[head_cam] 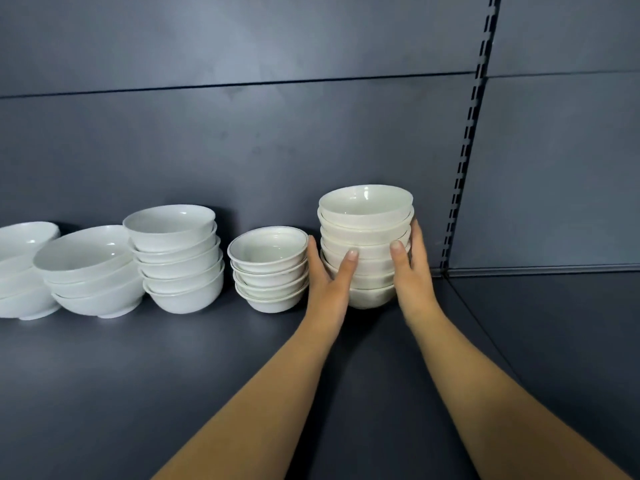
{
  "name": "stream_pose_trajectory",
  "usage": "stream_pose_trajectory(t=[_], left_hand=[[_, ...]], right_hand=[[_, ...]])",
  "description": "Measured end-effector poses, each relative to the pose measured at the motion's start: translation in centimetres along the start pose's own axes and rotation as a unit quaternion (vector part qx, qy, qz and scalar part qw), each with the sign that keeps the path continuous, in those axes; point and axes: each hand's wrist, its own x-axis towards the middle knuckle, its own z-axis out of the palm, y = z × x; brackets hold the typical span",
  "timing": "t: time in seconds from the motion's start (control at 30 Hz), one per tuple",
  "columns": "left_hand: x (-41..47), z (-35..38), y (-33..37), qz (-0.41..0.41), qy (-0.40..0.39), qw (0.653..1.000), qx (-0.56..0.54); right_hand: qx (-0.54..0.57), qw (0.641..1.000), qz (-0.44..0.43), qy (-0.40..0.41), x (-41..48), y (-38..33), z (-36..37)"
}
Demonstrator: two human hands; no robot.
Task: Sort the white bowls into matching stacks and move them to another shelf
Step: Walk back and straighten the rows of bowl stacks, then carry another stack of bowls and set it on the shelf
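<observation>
1. A dark shelf (138, 375) carries five stacks of white bowls in a row along its back edge, against the dark back panel (242, 133).
2. The cream stack (365, 237), tallest of the row, stands at the right end, near the shelf's back right corner and the slotted upright (464, 168).
3. The left hand (327, 275) presses on the left side of the cream stack, thumb across the front over the middle bowls; its other fingers are hidden behind the bowls.
4. The right hand (414, 268) holds the stack's right side, thumb on the front, fingers (417, 233) wrapped around the far side.
5. Just left of the left hand sits the rimmed stack (268, 268), short, with a thin dark line round each rim.
6. Further left come the deep stack (176, 258), then the wide stack (91, 271), and the cut-off stack (20, 268) at the shelf's left edge of view.
</observation>
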Motion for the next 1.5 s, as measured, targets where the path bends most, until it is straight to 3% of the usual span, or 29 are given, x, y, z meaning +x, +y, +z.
stream_pose_trajectory(t=[0.17,0.43,0.8,1.1,1.5], left_hand=[[1.0,0.7,-1.3,0.022,0.013,1.0,-0.014],[0.2,0.5,-1.9,0.019,0.007,0.999,-0.03],[-7.2,-3.0,0.0,0.076,-0.083,0.993,-0.041],[-15.2,-4.8,1.6,0.099,-0.055,0.99,-0.079],[-16.1,-6.6,1.9,0.029,-0.064,0.993,-0.099]], right_hand=[[0.032,0.998,-0.001,-0.055,0.9,1.6,-0.7],[0.033,0.999,0.009,-0.026,-0.9,1.0,-0.4],[0.02,0.999,-0.04,-0.004,-10.4,-2.5,0.1],[0.07,0.996,-0.058,0.0,-18.9,-5.2,1.2],[0.085,0.996,-0.023,0.01,-20.4,-4.7,0.4]])
